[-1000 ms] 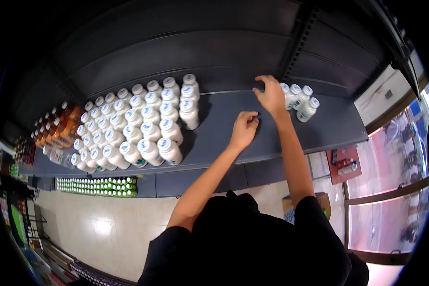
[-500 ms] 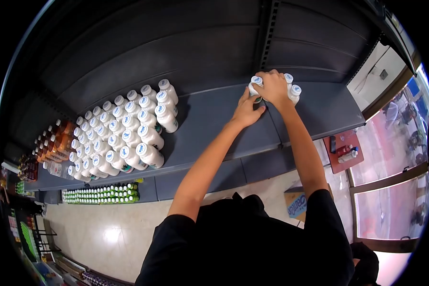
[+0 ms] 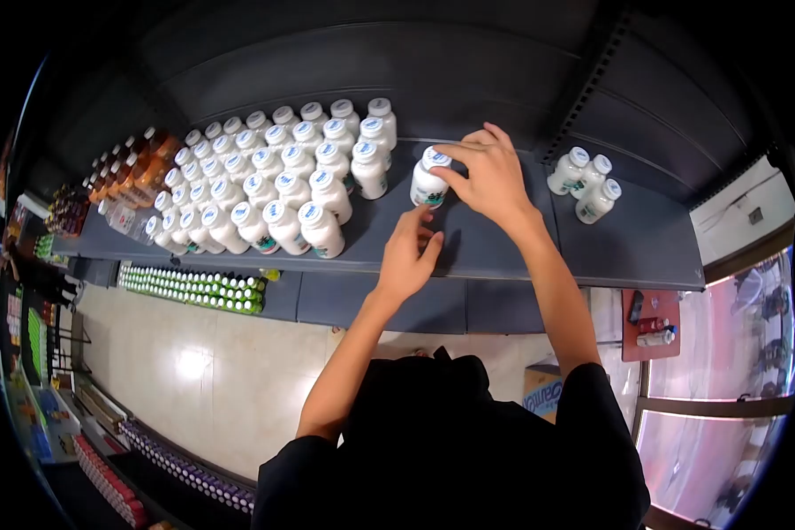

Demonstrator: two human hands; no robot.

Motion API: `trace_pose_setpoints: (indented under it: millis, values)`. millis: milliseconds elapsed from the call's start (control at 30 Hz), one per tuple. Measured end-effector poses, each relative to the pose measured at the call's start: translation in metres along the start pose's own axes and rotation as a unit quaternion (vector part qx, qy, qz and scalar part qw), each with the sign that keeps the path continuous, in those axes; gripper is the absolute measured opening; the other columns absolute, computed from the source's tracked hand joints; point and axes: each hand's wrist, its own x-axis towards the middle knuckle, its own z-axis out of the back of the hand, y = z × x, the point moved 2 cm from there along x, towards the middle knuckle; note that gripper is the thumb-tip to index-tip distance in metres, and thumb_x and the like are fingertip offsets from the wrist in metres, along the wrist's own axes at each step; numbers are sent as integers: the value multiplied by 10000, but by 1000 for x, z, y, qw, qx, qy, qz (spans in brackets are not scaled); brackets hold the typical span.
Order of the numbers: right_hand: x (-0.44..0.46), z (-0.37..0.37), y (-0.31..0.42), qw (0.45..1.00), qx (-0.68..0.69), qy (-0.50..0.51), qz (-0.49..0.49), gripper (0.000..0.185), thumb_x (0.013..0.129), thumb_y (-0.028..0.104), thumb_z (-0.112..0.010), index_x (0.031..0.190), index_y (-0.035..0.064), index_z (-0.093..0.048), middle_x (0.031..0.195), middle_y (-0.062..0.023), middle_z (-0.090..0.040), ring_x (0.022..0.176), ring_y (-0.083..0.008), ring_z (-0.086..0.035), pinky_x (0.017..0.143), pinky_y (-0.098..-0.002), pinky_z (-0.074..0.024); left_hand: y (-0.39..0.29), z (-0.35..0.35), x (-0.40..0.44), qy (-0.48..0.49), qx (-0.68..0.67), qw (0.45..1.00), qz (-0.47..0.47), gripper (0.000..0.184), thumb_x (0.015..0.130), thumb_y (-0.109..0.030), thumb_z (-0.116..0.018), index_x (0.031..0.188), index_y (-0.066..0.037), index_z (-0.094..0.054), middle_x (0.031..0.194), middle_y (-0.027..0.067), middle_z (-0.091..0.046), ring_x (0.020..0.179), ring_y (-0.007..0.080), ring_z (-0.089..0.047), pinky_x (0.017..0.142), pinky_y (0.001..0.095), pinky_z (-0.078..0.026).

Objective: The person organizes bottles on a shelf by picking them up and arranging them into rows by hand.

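A single white bottle (image 3: 427,184) with a white cap and green print stands between my hands on the dark shelf (image 3: 495,243). My right hand (image 3: 488,175) has its thumb and index finger against the bottle's cap and upper side, the other fingers raised apart. Just below the bottle's base is my left hand (image 3: 408,254), its fingers loosely apart and fingertips close to the bottle; whether they touch it I cannot tell. To the left stand tight rows of matching white bottles (image 3: 260,190). Three more white bottles (image 3: 595,201) are grouped on the right part of the shelf.
Orange-brown bottles (image 3: 155,157) stand beyond the white rows at the far left. Green bottles with white caps (image 3: 194,287) line a lower shelf. A cardboard box (image 3: 543,389) is on the floor, and a red-brown stool (image 3: 652,349) carries a few items at right.
Both hands have moved left along the shelf, bringing one white bottle away from the small group at right toward the rows. My view has shifted too.
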Motion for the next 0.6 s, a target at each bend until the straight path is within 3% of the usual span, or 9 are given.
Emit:
trace_pose_setpoints:
  millis: [233, 433, 600]
  values:
    - [17, -47, 48, 997, 66, 47, 8, 332, 847, 381, -810, 1071, 136, -823, 931, -103, -736, 1029, -232, -670, 1184, -496, -338, 30, 38, -31, -97, -27, 994, 31, 470, 977, -88, -661, 1404, 42, -515, 1268, 200, -622, 1029, 286, -701, 833, 354, -602]
    - [14, -74, 59, 997, 64, 43, -14, 346, 844, 377, -812, 1090, 134, -815, 920, -66, -756, 1062, -219, -648, 1205, -522, -288, 26, 49, -30, -103, -89, 983, 124, 478, 984, -126, -682, 1395, 58, -521, 1332, 191, -582, 1054, 240, -695, 673, 309, -635]
    - [16, -79, 64, 996, 77, 28, -27, 352, 846, 365, -811, 1094, 115, -812, 930, -61, -767, 1097, -215, -639, 1223, -548, -246, 32, 48, -23, -104, -123, 979, 126, 473, 987, -126, -680, 1386, 71, -519, 1354, 203, -550, 1044, 243, -700, 622, 303, -629]
